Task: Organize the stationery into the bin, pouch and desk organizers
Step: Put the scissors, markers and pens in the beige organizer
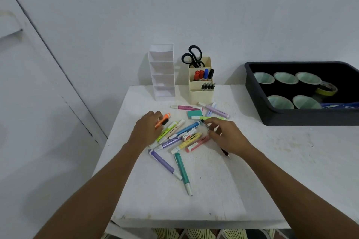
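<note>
Roughly, the task stands part done. Stowed: scissors (192,56), markers and pens in the cream organizer (201,96); tape rolls (285,78) in the black bin (272,116). The white tiered organizer (162,72) shows nothing inside. Outstanding: a heap of highlighters (187,129) loose on the white table (213,190). The left hand (148,129) has its fingers curled round the orange highlighter (162,120) at the heap's left edge. The right hand (227,136) pinches a thin dark pen (205,124) at the heap's right edge.
</note>
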`<action>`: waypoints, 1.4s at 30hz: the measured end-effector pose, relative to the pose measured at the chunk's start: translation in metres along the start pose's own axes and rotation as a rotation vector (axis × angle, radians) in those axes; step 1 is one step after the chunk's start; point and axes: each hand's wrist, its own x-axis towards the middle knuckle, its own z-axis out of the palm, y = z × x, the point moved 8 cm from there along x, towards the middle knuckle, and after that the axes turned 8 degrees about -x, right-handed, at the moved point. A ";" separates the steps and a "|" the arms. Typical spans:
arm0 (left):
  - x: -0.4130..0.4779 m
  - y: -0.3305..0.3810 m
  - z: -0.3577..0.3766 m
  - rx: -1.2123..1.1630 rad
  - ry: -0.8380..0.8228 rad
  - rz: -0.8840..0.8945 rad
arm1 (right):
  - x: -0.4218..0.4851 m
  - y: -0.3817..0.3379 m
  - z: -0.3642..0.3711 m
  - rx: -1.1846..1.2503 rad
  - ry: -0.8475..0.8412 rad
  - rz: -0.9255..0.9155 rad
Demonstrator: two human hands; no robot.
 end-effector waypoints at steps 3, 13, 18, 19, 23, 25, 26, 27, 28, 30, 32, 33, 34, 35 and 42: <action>-0.001 0.012 -0.001 0.113 0.030 0.113 | 0.008 -0.002 -0.011 0.139 0.067 0.021; 0.008 0.013 -0.002 0.092 0.012 0.014 | 0.018 -0.003 -0.027 0.512 0.113 0.065; 0.022 0.005 -0.006 -0.336 0.050 -0.131 | 0.021 -0.001 -0.022 0.831 0.027 0.121; 0.024 0.006 -0.008 -0.390 0.053 -0.151 | 0.022 -0.001 -0.022 0.815 0.029 0.105; 0.031 0.017 -0.014 -0.758 0.012 -0.198 | 0.027 -0.004 -0.024 0.556 0.135 0.063; 0.033 0.027 -0.013 -0.926 -0.051 -0.189 | 0.029 -0.005 -0.023 0.434 0.192 0.094; 0.036 0.030 -0.012 -0.984 -0.078 -0.185 | 0.032 -0.006 -0.026 0.369 0.220 0.096; 0.039 0.033 -0.011 -1.036 -0.098 -0.185 | 0.034 -0.008 -0.029 0.320 0.239 0.089; 0.042 0.035 -0.009 -1.085 -0.111 -0.196 | 0.037 -0.011 -0.033 0.289 0.247 0.074; 0.050 0.040 -0.008 -1.166 -0.126 -0.212 | 0.041 -0.018 -0.041 0.284 0.242 0.043; 0.058 0.048 -0.012 -1.190 -0.122 -0.177 | 0.046 -0.024 -0.053 0.314 0.274 0.026; 0.062 0.053 -0.016 -1.175 -0.102 -0.149 | 0.049 -0.028 -0.061 0.329 0.309 0.021; 0.066 0.058 -0.022 -1.152 -0.070 -0.112 | 0.052 -0.031 -0.070 0.336 0.347 0.011; 0.071 0.065 -0.029 -1.126 -0.030 -0.067 | 0.056 -0.035 -0.079 0.336 0.387 -0.008; 0.101 0.102 -0.055 -0.883 0.137 0.186 | 0.098 -0.055 -0.121 0.043 0.542 -0.094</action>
